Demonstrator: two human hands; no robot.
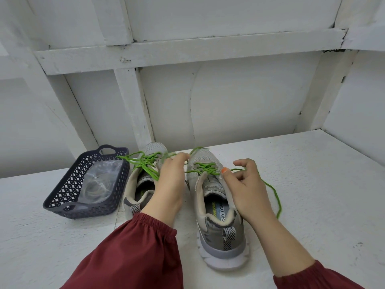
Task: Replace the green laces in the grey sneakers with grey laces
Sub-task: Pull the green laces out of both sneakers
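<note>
Heels come first, low in the frame: the nearer sneaker (220, 236) right of centre and the farther sneaker (135, 190) left of it stand side by side on the white shelf (312, 184). Their long axes run bottom to top of the picture, toes pointing away toward the wall. Past the heels, the right hand (245, 188) sits just right of the nearer sneaker's tongue, thumb and fingers curled round its green lace (206, 167), whose loose tail (275, 192) trails off to the right. The left hand (170, 180) reaches farther, between the shoes, fingertips apparently pinching the lace's other strand near the toe; blur hides the exact grip. The lacing lies between both hands, the right one nearer. Farther left, a dark basket (62, 205) holds a clear bag (100, 180), presumably with the grey laces.
</note>
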